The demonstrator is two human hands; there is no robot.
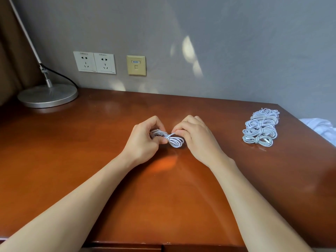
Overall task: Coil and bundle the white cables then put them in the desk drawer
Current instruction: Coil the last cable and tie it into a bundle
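Observation:
A coiled white cable hangs just above the middle of the brown desk, pinched at its waist. My left hand grips the coil's left loops. My right hand pinches the cable's end at the wrap in the middle. A pile of several bundled white cables lies at the desk's right side, apart from both hands. The top edge of the drawer fronts shows at the bottom, shut.
A silver lamp base with a black cord stands at the back left. Two wall sockets and a beige data port are on the grey wall. White fabric lies beyond the desk's right edge.

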